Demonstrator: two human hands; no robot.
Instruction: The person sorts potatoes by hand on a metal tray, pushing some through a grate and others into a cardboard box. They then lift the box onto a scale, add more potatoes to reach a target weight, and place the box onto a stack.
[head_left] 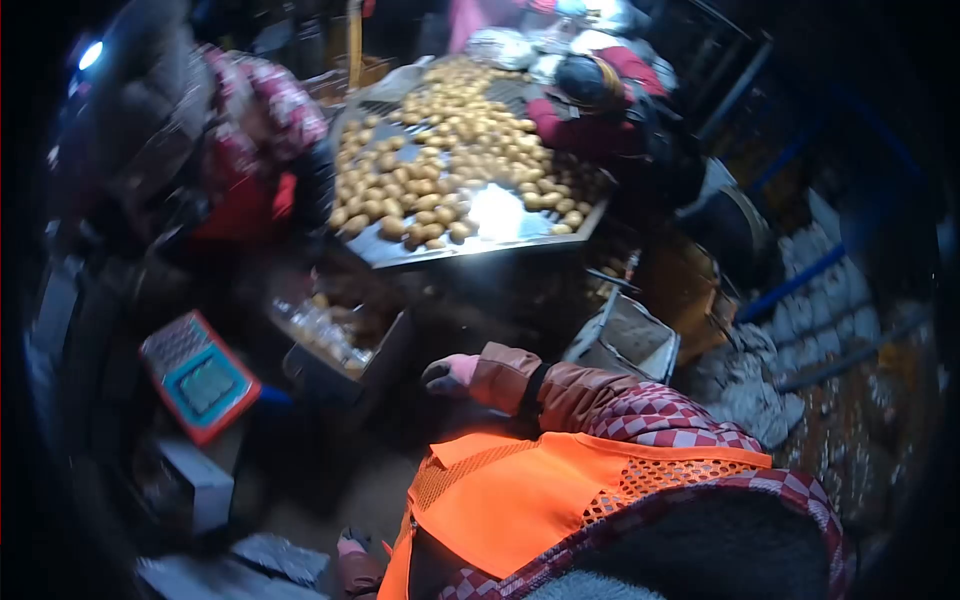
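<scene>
My right hand [452,374], in a pink glove with dark fingers, reaches out in mid-view, its fingers loosely bent and nothing visible in them. A box [375,345] with clear plastic inside is nearest to it, just beyond the fingertips. My left hand [352,543], also in a pink glove, shows only in part at the bottom edge, low beside my orange vest [530,480]. Its fingers are too dark and small to read. Near it lie flat plastic-wrapped packs [280,557]. A red-framed device with keys and a greenish screen [207,385], like a weighing scale's display, stands to the left.
A metal sorting table [480,248] bears many potatoes [425,190]. One person [250,150] is at its left, another [610,110] leans over its right side. A white-edged bin [625,335], a cardboard box [685,295] and stacked white sacks [820,285] are on the right.
</scene>
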